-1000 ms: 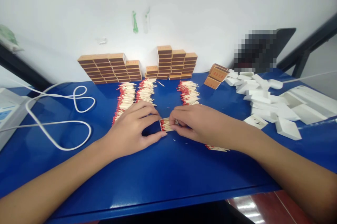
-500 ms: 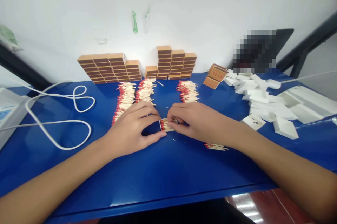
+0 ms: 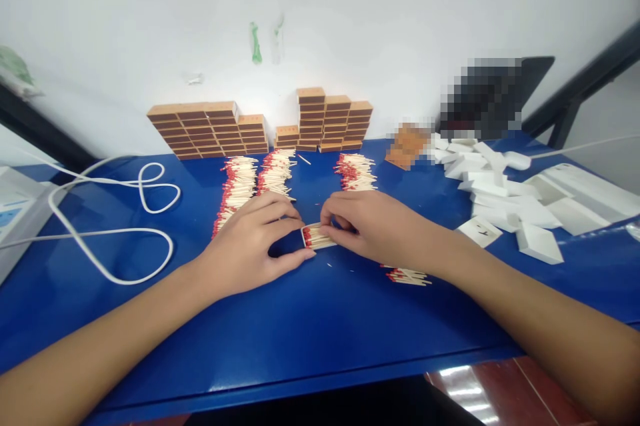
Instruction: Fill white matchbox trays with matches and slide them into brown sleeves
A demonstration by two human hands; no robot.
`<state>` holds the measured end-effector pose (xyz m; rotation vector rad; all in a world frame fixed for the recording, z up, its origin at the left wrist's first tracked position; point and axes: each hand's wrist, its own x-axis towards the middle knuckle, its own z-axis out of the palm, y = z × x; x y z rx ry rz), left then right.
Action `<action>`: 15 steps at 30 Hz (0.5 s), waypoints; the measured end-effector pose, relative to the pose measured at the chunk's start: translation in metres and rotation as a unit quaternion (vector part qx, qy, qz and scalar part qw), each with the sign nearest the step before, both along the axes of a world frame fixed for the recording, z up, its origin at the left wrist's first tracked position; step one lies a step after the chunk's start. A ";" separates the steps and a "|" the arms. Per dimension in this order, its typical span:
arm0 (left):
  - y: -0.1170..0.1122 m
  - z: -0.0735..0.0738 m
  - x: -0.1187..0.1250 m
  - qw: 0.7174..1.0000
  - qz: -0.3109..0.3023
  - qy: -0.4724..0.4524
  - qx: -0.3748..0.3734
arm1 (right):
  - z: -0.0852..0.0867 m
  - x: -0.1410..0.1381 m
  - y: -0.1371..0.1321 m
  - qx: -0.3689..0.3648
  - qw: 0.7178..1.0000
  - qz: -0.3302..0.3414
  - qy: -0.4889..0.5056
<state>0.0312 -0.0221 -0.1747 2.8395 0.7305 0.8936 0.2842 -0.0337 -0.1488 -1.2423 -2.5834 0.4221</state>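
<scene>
A small white matchbox tray (image 3: 314,245) holds matches with red heads to the left, in front of me on the blue table. My left hand (image 3: 257,239) has its thumb and fingertips at the tray's left end, one on each side. Over the right part of the tray my right hand (image 3: 357,219) is closed in a pinch on matches; its fingers hide that end. Behind the hands lie heaps of loose matches: two by the left hand (image 3: 239,183) (image 3: 277,173) and one beyond the right hand (image 3: 357,171). A smaller bunch of matches (image 3: 407,277) lies below the right wrist.
Stacked matchboxes (image 3: 210,129) (image 3: 335,121) stand along the wall. Brown matchbox sleeves (image 3: 406,146), partly blurred out, lie back right, beside a pile of white trays (image 3: 493,186). A white cable (image 3: 113,273) loops across the table's left side. A dark panel (image 3: 530,89) leans at the back right.
My right hand's fingers have shifted slightly to the right and opened a little more view of the matches in the tray. My left hand stays almost still.
</scene>
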 end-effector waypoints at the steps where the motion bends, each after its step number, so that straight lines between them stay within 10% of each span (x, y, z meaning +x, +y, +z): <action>1: 0.000 0.000 0.000 1.000 0.000 0.002 0.001 | 0.001 0.001 0.000 -0.010 1.000 0.004 -0.001; 15: 0.000 0.000 0.000 1.000 -0.005 0.004 0.008 | -0.001 -0.006 -0.003 -0.017 0.998 0.012 0.052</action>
